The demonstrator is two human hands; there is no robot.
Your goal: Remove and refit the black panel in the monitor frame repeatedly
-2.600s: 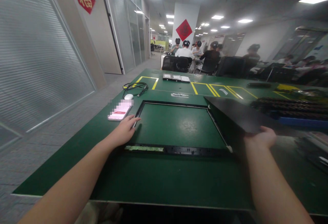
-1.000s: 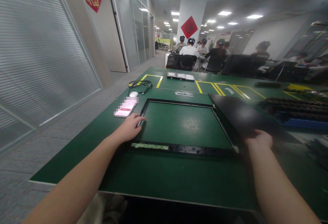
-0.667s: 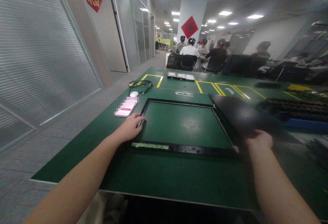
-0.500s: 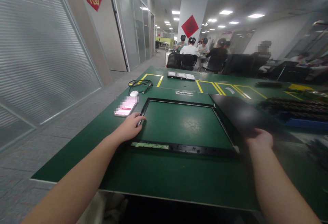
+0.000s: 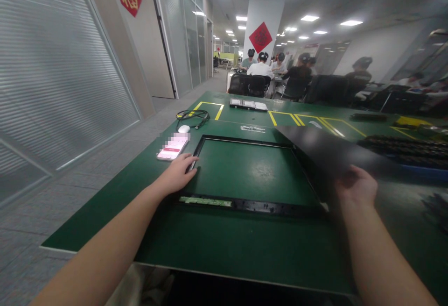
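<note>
A black rectangular monitor frame (image 5: 245, 141) lies flat on the green table, with a green circuit strip (image 5: 205, 201) along its near bar. My left hand (image 5: 180, 173) grips the frame's left bar, its fingers bent over the edge. At the right, my right hand (image 5: 359, 187) holds a thin dark flat panel (image 5: 322, 149) by its near edge. This panel is tilted and overlaps the frame's right side, blurred along its lower part. Its underside and some of my right fingers are hidden.
A phone (image 5: 172, 147), a white mouse (image 5: 184, 129) and a coiled black cable (image 5: 192, 117) lie left of the frame. Farther back sits a dark tray with white pieces (image 5: 248, 104). Dark parts in a blue bin (image 5: 427, 172) stand right. People sit beyond the green table (image 5: 245, 250).
The dark panel has risen and tilted more, its far corner shifting left over the frame. My right hand has turned and moved slightly up with it. My left hand stays on the frame.
</note>
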